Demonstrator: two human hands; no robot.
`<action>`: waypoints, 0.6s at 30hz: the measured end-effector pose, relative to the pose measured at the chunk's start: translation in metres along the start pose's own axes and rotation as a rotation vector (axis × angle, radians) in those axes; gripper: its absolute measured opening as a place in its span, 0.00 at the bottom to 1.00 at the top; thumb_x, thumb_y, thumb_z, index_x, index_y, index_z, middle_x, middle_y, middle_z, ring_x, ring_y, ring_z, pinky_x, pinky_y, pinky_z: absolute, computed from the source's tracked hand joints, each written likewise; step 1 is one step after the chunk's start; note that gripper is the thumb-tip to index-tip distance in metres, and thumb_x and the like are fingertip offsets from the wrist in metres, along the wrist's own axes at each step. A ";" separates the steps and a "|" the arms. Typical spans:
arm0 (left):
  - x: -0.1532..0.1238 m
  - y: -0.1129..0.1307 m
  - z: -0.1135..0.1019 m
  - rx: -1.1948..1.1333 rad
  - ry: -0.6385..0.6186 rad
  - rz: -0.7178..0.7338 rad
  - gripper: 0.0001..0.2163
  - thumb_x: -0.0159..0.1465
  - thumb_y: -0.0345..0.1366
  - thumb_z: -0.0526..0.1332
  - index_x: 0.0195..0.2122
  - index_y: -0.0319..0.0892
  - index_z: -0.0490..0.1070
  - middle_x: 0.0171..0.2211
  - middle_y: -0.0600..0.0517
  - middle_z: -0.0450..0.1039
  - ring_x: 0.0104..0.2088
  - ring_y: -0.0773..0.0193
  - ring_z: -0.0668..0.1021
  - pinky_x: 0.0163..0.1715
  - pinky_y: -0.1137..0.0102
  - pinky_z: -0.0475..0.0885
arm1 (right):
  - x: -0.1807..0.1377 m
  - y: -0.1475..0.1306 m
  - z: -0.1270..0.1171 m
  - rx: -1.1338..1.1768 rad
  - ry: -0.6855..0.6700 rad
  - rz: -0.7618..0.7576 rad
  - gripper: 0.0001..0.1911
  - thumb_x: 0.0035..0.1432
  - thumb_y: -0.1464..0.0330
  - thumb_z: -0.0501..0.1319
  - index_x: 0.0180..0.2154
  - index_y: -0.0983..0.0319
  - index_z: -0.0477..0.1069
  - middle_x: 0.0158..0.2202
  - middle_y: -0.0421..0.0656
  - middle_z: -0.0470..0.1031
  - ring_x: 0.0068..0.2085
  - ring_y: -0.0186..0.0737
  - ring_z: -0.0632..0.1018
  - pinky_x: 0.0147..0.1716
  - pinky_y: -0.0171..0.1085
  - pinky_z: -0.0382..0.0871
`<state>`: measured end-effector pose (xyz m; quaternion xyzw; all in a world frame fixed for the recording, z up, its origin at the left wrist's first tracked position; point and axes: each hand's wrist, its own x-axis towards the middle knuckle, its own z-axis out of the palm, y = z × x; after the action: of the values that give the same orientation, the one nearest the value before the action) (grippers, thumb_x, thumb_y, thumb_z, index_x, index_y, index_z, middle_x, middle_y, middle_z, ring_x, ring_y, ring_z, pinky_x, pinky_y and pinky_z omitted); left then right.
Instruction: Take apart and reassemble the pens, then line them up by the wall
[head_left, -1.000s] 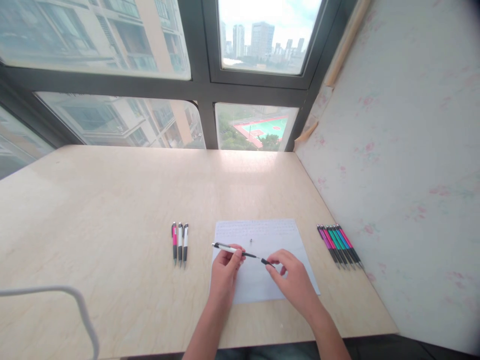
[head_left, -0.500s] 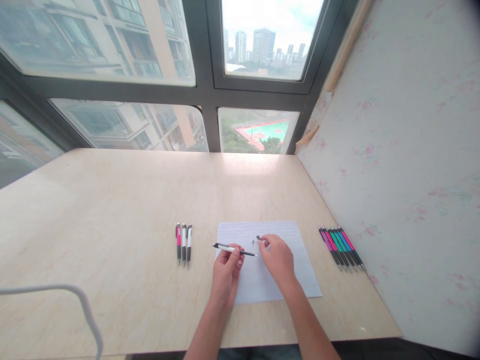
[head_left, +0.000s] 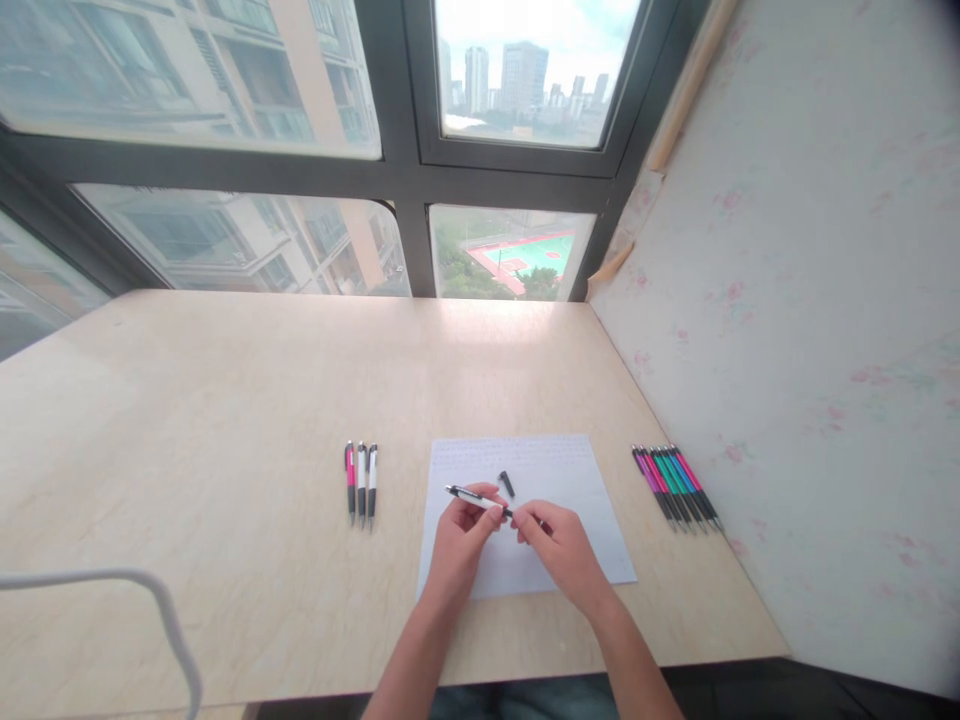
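My left hand [head_left: 463, 535] is closed around a white and black pen [head_left: 474, 496] held level over a white sheet of paper [head_left: 577, 500]. My right hand [head_left: 559, 540] pinches the pen's right end, fingers pressed together. A small black pen tip piece [head_left: 507, 483] lies loose on the paper just above both hands.
Three pens [head_left: 361, 482], one pink and two white, lie side by side left of the paper. Several pink, green and blue pens [head_left: 677, 486] lie in a row at the right, near the papered wall [head_left: 787, 300]. A white curved tube [head_left: 142, 600] stands at the lower left. Windows run along the far desk edge.
My right hand set the black tip piece down on the paper, then came back to the pen's right end. My left hand kept hold of the pen.
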<state>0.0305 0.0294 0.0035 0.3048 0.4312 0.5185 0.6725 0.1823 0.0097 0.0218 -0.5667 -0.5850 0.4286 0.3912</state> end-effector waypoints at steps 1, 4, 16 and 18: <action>0.000 0.000 0.000 -0.018 -0.011 -0.011 0.13 0.53 0.37 0.70 0.38 0.41 0.76 0.33 0.47 0.77 0.32 0.63 0.75 0.37 0.67 0.69 | -0.001 0.002 0.000 0.017 0.017 0.022 0.16 0.62 0.61 0.56 0.28 0.62 0.75 0.25 0.40 0.75 0.28 0.37 0.75 0.28 0.32 0.65; -0.002 0.002 0.000 -0.048 -0.059 -0.031 0.10 0.56 0.38 0.68 0.36 0.40 0.76 0.35 0.46 0.77 0.32 0.64 0.74 0.37 0.68 0.69 | -0.005 0.007 -0.002 0.057 0.041 0.072 0.14 0.60 0.60 0.58 0.29 0.62 0.75 0.25 0.40 0.75 0.27 0.37 0.74 0.28 0.33 0.65; -0.001 0.004 0.002 0.068 -0.076 0.055 0.09 0.54 0.36 0.69 0.35 0.40 0.76 0.31 0.48 0.77 0.29 0.64 0.74 0.32 0.69 0.69 | -0.011 0.011 -0.003 0.184 0.078 0.109 0.24 0.64 0.54 0.52 0.25 0.62 0.72 0.20 0.39 0.70 0.24 0.35 0.70 0.26 0.33 0.63; -0.001 0.003 0.001 0.087 -0.088 0.065 0.08 0.55 0.35 0.69 0.35 0.40 0.76 0.30 0.48 0.77 0.29 0.64 0.74 0.32 0.69 0.69 | -0.012 0.011 -0.003 0.159 0.103 0.103 0.23 0.64 0.55 0.52 0.25 0.63 0.72 0.20 0.39 0.70 0.24 0.35 0.70 0.27 0.34 0.63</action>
<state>0.0304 0.0294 0.0070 0.3703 0.4132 0.5068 0.6598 0.1895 -0.0018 0.0126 -0.5844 -0.4986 0.4633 0.4419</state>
